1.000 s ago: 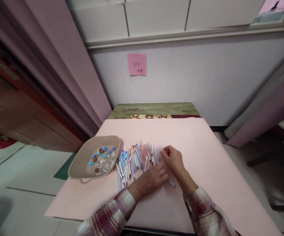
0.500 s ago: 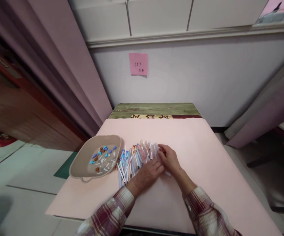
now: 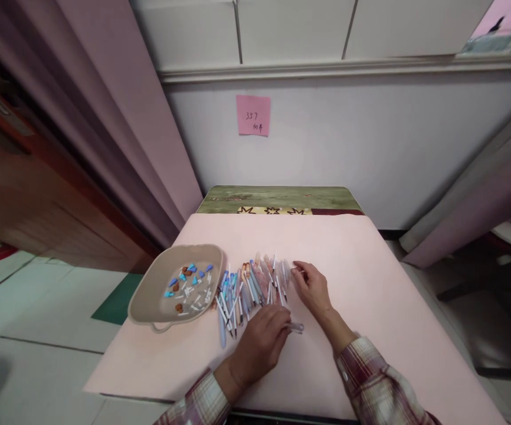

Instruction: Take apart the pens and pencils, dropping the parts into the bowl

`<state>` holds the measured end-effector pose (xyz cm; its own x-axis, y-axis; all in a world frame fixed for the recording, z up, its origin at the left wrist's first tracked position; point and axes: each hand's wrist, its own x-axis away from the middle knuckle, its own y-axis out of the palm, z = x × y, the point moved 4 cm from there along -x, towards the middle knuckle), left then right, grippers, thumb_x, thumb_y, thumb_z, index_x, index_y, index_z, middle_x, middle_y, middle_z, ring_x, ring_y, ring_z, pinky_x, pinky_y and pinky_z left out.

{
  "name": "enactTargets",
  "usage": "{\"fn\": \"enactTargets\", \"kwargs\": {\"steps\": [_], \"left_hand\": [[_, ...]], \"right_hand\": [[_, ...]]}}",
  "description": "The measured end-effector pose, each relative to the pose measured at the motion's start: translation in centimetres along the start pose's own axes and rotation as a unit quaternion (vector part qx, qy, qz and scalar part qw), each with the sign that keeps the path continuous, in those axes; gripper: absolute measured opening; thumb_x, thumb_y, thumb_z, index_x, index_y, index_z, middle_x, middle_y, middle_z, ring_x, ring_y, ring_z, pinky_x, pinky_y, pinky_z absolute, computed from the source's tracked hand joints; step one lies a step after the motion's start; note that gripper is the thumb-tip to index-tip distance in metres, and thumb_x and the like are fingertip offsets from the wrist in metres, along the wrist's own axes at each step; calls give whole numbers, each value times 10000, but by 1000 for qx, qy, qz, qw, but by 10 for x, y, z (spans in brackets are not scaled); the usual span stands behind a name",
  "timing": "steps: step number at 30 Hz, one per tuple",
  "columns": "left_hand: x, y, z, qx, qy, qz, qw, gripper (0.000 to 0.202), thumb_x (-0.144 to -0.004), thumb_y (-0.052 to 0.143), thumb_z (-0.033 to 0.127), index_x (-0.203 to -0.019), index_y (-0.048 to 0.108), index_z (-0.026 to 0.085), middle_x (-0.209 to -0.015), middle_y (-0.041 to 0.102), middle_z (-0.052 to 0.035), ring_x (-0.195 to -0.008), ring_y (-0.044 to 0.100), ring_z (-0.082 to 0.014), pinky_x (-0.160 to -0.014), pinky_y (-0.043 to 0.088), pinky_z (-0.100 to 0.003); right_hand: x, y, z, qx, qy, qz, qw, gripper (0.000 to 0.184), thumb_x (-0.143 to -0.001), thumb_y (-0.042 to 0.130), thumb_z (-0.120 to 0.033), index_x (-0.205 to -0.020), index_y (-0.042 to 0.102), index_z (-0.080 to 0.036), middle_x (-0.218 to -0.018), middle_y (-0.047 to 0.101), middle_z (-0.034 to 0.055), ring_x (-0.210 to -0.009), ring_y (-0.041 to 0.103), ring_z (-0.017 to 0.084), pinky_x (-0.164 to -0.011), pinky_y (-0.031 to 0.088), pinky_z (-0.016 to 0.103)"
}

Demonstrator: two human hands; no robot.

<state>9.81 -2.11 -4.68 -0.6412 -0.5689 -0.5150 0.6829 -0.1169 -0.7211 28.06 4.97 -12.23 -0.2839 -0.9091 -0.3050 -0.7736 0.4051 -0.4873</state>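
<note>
The left hand (image 3: 262, 342) pinched a slim clear plastic tube (image 3: 295, 326), its tip jutting right. The right hand (image 3: 312, 287) rested half-curled, fingertips on the strewn pen parts (image 3: 251, 286); left of them sat a beige rounded tray (image 3: 149, 295).

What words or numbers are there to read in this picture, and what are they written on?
"357" stands handwritten on the top line of the pink sticky note stuck to the wall.
A second, smaller handwritten line sits below it on the same note, too small to read.
The pens heaped on the pink table cover and the small parts in the beige tray show no print that can be made out.
</note>
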Motion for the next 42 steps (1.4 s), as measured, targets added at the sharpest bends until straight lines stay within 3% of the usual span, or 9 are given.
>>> {"fn": "enactTargets", "kwargs": {"steps": [4,6,9,12,17,24,30,35,42], "left_hand": [[37,-26,-3,-25,-21,43,999,279,-862,513,79,-1125,508,173,-1015,654,-108,-981,611,-208,-879,501,-364],[64,-38,-8,-61,-68,65,994,262,-854,537,70,-1089,518,186,-936,653,-80,-888,620,-192,-808,509,-331],[103,-50,-15,-92,-141,49,984,205,-863,545,83,-1031,524,199,-875,635,-52,-808,615,-169,-736,506,-290],[125,-54,-20,-105,-172,25,979,175,-878,535,106,-1025,520,201,-907,632,-57,-854,618,-171,-765,510,-288],[122,-49,-28,-116,-155,-12,981,170,-895,501,128,-1045,527,205,-970,641,-66,-924,617,-188,-829,523,-326],[107,-51,-40,-166,-105,-6,981,134,-905,472,144,-1012,535,194,-909,647,-61,-850,623,-195,-767,539,-333],[107,-51,-47,-180,-122,-8,976,97,-902,489,161,-966,556,191,-872,639,-59,-819,605,-190,-766,516,-344],[109,-56,-51,-180,-154,12,971,145,-884,508,138,-1004,567,194,-969,637,-80,-919,602,-213,-843,504,-383],[111,-57,-55,-166,-140,15,976,228,-868,523,119,-1083,565,182,-1143,611,-113,-1117,565,-236,-959,486,-407]], "right_hand": [[3,-5,2,-12,35,30,999,345,-871,526,-428,-1031,693,-173,-920,713,83,-719,623,175,-715,502,292],[4,-5,2,-15,43,33,998,341,-866,529,-429,-1017,697,-174,-917,718,82,-718,625,177,-712,503,292],[5,-5,1,-15,46,35,998,341,-859,531,-433,-1003,702,-175,-921,721,81,-722,627,178,-709,501,292],[7,-5,-1,-8,46,37,998,353,-853,528,-437,-998,704,-167,-888,721,81,-695,618,177,-682,498,290],[7,-4,-4,5,40,33,999,340,-848,528,-425,-982,708,-169,-878,721,79,-697,616,179,-677,491,288],[7,-2,-5,30,33,24,999,329,-848,516,-413,-970,712,-179,-875,720,76,-711,620,187,-691,490,297],[7,-1,-7,38,33,24,998,346,-855,500,-434,-955,711,-178,-884,721,81,-715,618,188,-696,488,299],[5,1,-11,49,32,14,998,339,-856,500,-429,-950,705,-176,-846,709,68,-675,602,175,-665,482,289],[0,8,-14,38,48,-3,998,315,-849,528,-435,-934,692,-179,-709,662,32,-592,565,154,-583,460,261]]}}
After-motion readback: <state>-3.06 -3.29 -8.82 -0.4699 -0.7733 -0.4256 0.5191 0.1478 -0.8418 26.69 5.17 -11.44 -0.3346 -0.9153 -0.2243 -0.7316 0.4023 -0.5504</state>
